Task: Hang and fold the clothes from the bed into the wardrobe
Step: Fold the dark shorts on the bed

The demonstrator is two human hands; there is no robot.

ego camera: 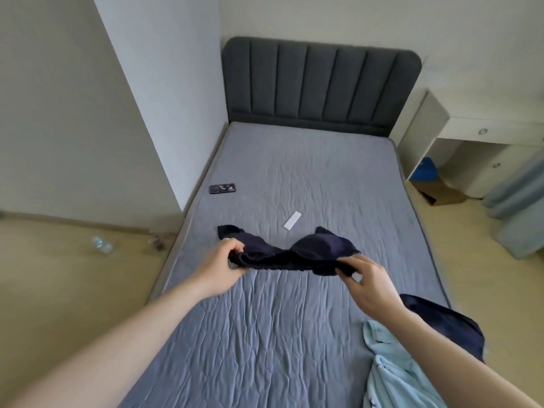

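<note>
Dark garment (294, 254) held stretched above the bed's (294, 178) middle, left hand (223, 266) and right hand (368, 278) each pinching an end, likely to straighten for folding. More clothes (394, 369) at the near right corner.

The light blue garment (394, 375) at lower right runs off the bottom edge. The right forearm covers part of the dark garment (450, 325) beside it. The bottle (102, 244) at left is blurred.

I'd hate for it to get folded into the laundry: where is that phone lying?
In the head view the phone lies flat at the mattress's left edge, beyond the left hand.
</note>
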